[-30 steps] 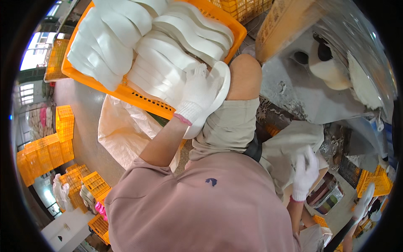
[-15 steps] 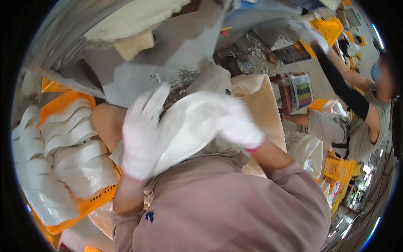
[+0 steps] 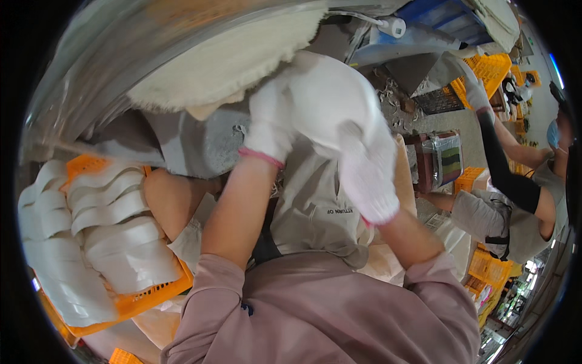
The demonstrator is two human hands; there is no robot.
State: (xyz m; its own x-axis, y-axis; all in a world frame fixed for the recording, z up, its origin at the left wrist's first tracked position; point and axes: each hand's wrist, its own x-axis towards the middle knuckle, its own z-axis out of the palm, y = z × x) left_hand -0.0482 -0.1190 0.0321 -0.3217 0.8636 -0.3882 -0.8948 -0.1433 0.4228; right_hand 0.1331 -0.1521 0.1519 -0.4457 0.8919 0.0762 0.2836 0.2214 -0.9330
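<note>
A smooth white curved shell-like piece (image 3: 332, 91) is held up between both my hands. My left hand (image 3: 271, 118), in a white knitted glove with a pink cuff, is closed on its left side; the fingers are mostly hidden behind it. Gripping the lower right edge is my right hand (image 3: 371, 173), gloved the same way and slightly blurred. The piece's upper left end overlaps the frayed rim of a large cream cloth buffing wheel (image 3: 230, 64); whether they touch I cannot tell. Below the wheel is a grey metal hood (image 3: 197, 142).
On the left, an orange crate (image 3: 136, 300) holds several stacked wavy white pieces (image 3: 130, 249). At right a co-worker in a black sleeve (image 3: 506, 173) reaches toward a yellow crate (image 3: 488, 70). A striped bundle (image 3: 445, 158) stands on the floor, with scraps beyond.
Both hands have carried the white piece up and away from my lap to the buffing wheel, turning it. The left hand has shifted right. My view has tilted slightly.
</note>
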